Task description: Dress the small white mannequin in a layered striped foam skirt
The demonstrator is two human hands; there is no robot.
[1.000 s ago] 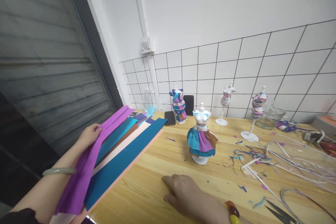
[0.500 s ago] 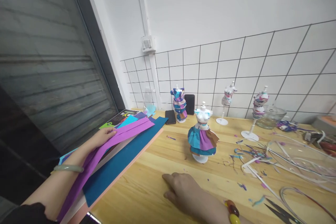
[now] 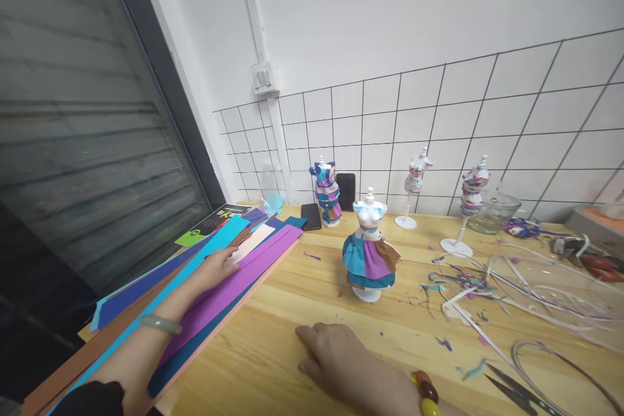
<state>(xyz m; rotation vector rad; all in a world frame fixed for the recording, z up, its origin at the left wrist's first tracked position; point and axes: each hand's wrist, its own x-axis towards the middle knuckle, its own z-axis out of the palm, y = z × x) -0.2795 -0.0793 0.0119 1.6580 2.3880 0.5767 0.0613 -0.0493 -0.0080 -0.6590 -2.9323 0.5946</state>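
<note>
My left hand (image 3: 217, 270) lies over a fanned stack of long coloured paper strips, its fingertips on a pale pink strip (image 3: 251, 244). Beside it on the right is a purple strip (image 3: 253, 264), with dark teal and peach edges showing beneath. A bright blue strip (image 3: 214, 244) and a brown one (image 3: 104, 331) run under my left forearm. My right hand (image 3: 336, 354) rests on the tabletop with thumb and forefinger apart, holding nothing. Ahead of it stands a small white dress form (image 3: 369, 211) wearing a layered skirt (image 3: 369, 263) in teal, purple and brown.
Behind stand a dressed mini form (image 3: 326, 192), two wrapped forms (image 3: 416, 175) (image 3: 472, 192), two dark phones (image 3: 311, 216) (image 3: 346, 192) and a glass bowl (image 3: 492, 211). Scissors (image 3: 519, 393), paper scraps (image 3: 443, 343) and coiled cords (image 3: 550, 312) lie at right.
The purple strip has shifted right over the dark teal one and left my left hand's grasp. That hand has moved right, uncovering the blue and brown strips. My right hand stays on the table.
</note>
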